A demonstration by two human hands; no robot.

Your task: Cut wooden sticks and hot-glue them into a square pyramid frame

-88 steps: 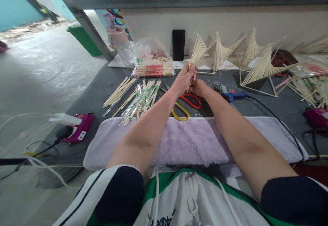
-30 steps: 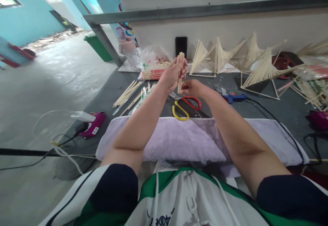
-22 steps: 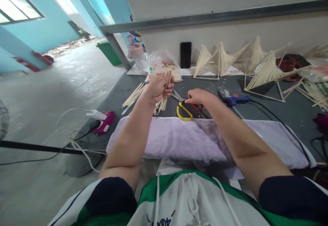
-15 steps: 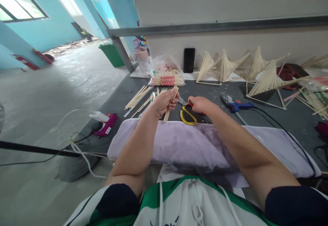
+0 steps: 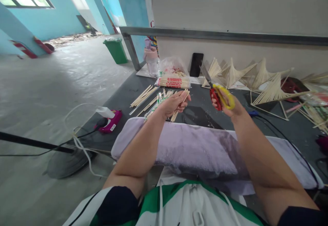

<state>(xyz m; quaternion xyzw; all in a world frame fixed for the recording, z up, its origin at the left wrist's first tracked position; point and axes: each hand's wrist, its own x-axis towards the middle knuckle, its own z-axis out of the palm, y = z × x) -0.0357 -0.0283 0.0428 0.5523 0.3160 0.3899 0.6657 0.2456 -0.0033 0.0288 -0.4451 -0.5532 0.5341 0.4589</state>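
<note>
My left hand [image 5: 176,103] is closed around a small bunch of thin wooden sticks [image 5: 174,116], which slant up through the fingers above the table. In my right hand [image 5: 232,108] is a pair of scissors [image 5: 217,94] with red and yellow handles, raised off the table with the blades pointing up and away. Left of my left hand lie loose wooden sticks [image 5: 143,96] and some clear and green wrappers [image 5: 159,99]. Just behind them is a plastic-wrapped pack of sticks [image 5: 174,82] with red print.
Frames strung with sticks [image 5: 269,87] stand at the back right, and a phone [image 5: 196,65] leans on the backboard beside a bottle [image 5: 151,60]. A lilac towel [image 5: 194,147] covers the front edge. A magenta power strip [image 5: 110,122] with cords sits left; a blue glue gun [image 5: 253,113] lies right.
My right hand has lifted the scissors from the table and swung them up and to the right. My left hand keeps hold of the sticks. The view has shifted slightly.
</note>
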